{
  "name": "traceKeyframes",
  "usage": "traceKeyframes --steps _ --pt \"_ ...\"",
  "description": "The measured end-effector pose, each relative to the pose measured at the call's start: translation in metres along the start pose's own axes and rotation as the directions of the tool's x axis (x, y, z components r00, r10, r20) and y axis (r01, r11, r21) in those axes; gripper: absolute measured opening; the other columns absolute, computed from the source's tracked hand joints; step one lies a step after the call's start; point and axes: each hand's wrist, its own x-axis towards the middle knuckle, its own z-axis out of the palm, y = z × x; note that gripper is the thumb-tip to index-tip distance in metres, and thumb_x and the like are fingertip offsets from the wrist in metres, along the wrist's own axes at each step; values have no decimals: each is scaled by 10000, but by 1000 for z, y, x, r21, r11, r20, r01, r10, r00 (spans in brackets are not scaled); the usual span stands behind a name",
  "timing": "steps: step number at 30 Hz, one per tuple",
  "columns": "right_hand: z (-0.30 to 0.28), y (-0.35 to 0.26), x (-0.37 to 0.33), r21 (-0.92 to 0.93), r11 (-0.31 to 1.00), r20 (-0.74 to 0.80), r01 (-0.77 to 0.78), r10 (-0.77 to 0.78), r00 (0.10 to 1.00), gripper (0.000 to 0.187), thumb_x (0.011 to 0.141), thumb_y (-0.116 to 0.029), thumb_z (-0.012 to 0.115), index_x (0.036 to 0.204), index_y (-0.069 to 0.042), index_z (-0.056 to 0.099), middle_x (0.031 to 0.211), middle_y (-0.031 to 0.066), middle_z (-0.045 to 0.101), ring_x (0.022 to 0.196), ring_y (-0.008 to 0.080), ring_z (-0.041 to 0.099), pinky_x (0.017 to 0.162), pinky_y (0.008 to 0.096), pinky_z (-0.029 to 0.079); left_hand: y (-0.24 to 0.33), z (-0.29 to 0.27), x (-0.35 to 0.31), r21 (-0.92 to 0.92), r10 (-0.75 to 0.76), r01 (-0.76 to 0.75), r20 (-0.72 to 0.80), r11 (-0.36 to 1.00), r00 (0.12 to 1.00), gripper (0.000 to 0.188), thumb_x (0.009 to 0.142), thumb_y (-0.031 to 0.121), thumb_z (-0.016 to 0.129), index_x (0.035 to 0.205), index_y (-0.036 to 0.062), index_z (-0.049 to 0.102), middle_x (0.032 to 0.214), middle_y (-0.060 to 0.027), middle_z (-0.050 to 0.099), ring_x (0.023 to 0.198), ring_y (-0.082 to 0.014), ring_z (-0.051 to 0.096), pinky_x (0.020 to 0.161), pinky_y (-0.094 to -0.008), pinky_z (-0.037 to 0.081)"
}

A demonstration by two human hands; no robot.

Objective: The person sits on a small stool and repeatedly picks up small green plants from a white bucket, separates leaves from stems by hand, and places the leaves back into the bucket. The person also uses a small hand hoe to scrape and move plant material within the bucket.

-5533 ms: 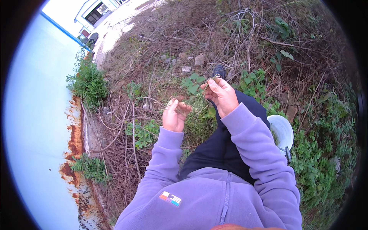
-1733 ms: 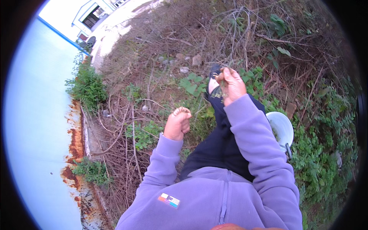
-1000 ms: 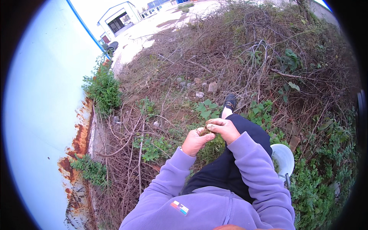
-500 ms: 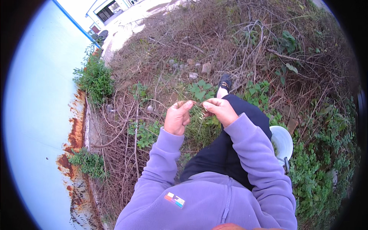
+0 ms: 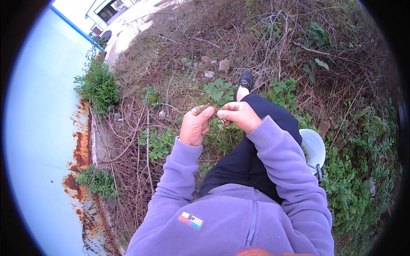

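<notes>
My left hand point(image 5: 195, 126) and my right hand point(image 5: 240, 116) meet fingertip to fingertip in front of my raised knee. Thumb and forefinger are pinched on each hand, the other fingers curled in. A thin plant stem point(image 5: 215, 109) seems to run between the two pinches; it is small and mostly hidden by the fingers. Grass and weeds point(image 5: 224, 138) stand right below the hands. To the right of my leg a white bucket point(image 5: 315, 145) with a dark handle grip sits among plants, some green showing inside it.
A pale blue metal panel point(image 5: 42, 141) with a rusted lower edge runs along the left. Dry twigs point(image 5: 128, 149) cover the ground beside it. Stones point(image 5: 224, 65) lie ahead near my black shoe point(image 5: 244, 80). Leafy plants point(image 5: 358, 166) grow thickly at the right.
Both hands are slightly closer together, the right shifted left toward the left fingertips. The whole view has tilted a little, so the surroundings sit higher and farther left.
</notes>
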Motion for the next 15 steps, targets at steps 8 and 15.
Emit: traceKeyframes --steps 8,15 --pt "2 0 1 -102 994 43 -42 47 998 196 871 -226 634 807 -42 610 669 -5 580 579 76 536 552 220 438 -10 -7 9 104 127 -114 -127 988 984 143 870 175 658 848 34 651 611 24 547 403 -23 314 385 -203 229" --pt "3 1 5 -138 985 10 -104 107 994 188 869 -223 633 803 -49 610 642 -17 564 539 61 508 513 200 405 -18 -14 15 183 182 -153 -156 971 971 136 848 179 692 849 51 649 745 0 637 478 -10 396 424 -185 280"
